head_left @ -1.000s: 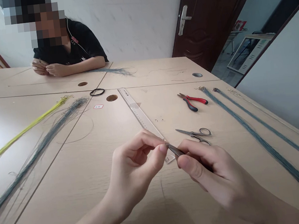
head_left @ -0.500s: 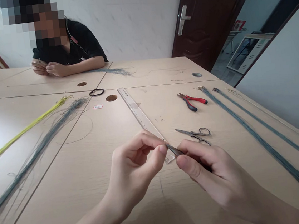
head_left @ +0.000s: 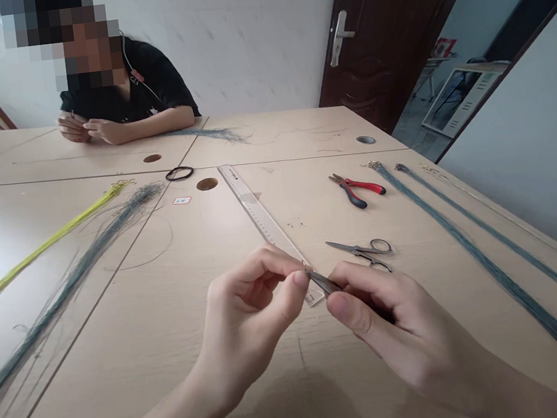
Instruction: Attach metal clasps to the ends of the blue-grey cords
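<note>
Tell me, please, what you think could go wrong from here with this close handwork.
The slim metal tool in the right hand meets the left hand at its fingertips, so a slip might nip the skin. Whatever those fingertips pinch is too small to make out, and could easily drop unnoticed. The scissors lie just beyond the right hand, which might knock them.

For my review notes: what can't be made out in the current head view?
Head view:
Tiny piece pinched by the left hand: mostly covered by the fingers, too small to identify.
Dark tool: rear hidden by the right hand.
Yellow strands: near end cut off by the left edge.
White label: writing too small.
</note>
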A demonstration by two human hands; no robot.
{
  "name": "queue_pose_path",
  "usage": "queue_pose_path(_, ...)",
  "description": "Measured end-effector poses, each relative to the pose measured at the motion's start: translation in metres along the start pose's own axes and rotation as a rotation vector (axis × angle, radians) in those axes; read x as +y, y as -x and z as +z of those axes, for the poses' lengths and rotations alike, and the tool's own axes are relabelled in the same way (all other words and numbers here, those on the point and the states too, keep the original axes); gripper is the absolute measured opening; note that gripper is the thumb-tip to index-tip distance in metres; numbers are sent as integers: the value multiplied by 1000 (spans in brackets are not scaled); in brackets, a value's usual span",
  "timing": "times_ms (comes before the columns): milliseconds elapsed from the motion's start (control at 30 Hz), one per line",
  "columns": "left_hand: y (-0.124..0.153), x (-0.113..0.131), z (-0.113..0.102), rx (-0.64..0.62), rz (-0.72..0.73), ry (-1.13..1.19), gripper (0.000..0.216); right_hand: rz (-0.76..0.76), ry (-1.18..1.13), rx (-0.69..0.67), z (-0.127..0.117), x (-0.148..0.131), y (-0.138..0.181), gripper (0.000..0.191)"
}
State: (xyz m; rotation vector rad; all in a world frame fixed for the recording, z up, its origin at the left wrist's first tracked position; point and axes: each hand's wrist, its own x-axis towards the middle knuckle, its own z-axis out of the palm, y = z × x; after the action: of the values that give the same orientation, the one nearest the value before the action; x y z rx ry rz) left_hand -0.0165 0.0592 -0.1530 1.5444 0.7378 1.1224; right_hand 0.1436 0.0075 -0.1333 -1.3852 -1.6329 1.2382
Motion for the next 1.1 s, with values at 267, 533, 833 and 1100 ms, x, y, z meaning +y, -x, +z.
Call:
queue_pose_path(267, 0, -2, 0, 20, 33, 21, 15, -16, 28, 41, 2, 6, 2, 33)
queue_pose_path(533, 1, 0, 0, 30, 3, 12, 16, 44, -25, -22, -1, -5, 0, 32)
queue_pose_path(833, 1, 2, 0, 0, -15, 14, 16, 12, -14, -9, 0, -4, 1, 32)
queue_pose_path(1100, -1, 0, 1, -13, -25, 28, 15, -4, -30, -5, 1, -2, 0, 30)
